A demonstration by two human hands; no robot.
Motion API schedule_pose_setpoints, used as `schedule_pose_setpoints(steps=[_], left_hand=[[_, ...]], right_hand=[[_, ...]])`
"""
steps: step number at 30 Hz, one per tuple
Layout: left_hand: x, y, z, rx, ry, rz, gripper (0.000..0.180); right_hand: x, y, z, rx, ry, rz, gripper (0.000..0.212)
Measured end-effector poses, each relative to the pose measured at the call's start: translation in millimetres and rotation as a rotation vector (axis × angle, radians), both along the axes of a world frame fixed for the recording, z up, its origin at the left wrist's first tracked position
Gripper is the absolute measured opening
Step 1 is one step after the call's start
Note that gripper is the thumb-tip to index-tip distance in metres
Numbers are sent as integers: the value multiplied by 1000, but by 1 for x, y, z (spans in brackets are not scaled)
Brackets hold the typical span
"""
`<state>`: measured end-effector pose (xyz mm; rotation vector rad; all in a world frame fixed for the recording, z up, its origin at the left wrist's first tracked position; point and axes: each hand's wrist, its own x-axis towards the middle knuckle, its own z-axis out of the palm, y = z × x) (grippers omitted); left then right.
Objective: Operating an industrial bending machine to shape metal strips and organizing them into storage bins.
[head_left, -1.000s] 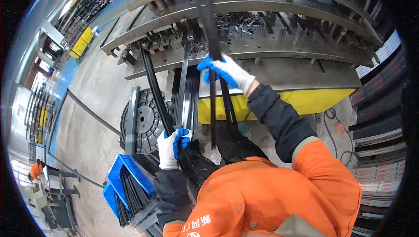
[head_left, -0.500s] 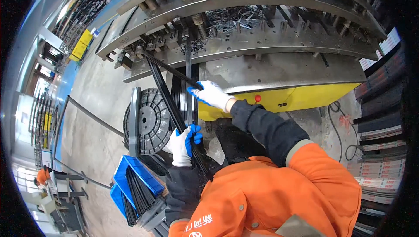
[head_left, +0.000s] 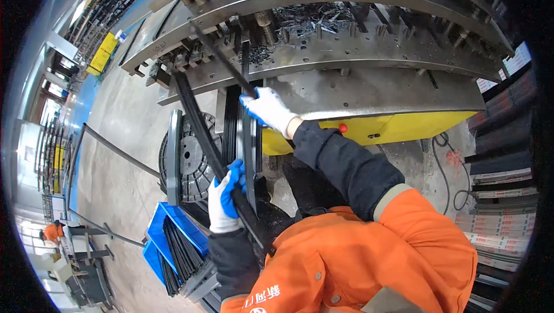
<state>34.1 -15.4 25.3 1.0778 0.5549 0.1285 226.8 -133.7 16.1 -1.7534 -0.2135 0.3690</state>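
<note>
My left hand [head_left: 226,200], in a white and blue glove, is closed around a bundle of long black strips [head_left: 199,122] that slants from the press edge down toward my lap. My right hand [head_left: 269,110], gloved alike, grips a single long black strip [head_left: 222,56], its far end raised in front of the press tooling at the left. Between the two, another dark bar [head_left: 247,140] runs from a small block on the press toward me. More black strips [head_left: 231,125] lie beside it, partly hidden by the bundle.
The metal press [head_left: 323,53] spans the far side, with dark scraps [head_left: 323,16] on its bed and a yellow base [head_left: 404,128] carrying a red knob. A black reel [head_left: 190,154] and blue bins [head_left: 173,232] of strips stand left. Stacked material [head_left: 502,197] lines the right. A person [head_left: 55,232] is far left.
My right hand's strip has swung upward, its far end now higher over the press. My left hand has shifted slightly left with the bundle, which has separated from the right hand's strip.
</note>
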Motion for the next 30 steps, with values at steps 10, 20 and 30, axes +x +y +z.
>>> schedule_pose_setpoints(steps=[10, 20, 30], left_hand=[[-66, 40, -7, 158, 25, 15, 39], [-63, 21, -25, 97, -89, -42, 37], [-37, 13, -28, -2, -107, -188, 30]], right_hand=[[19, -12, 12, 193, 47, 93, 21], [-7, -19, 6, 440, 109, 395, 30], [-3, -83, 87, 746, -91, 521, 33]])
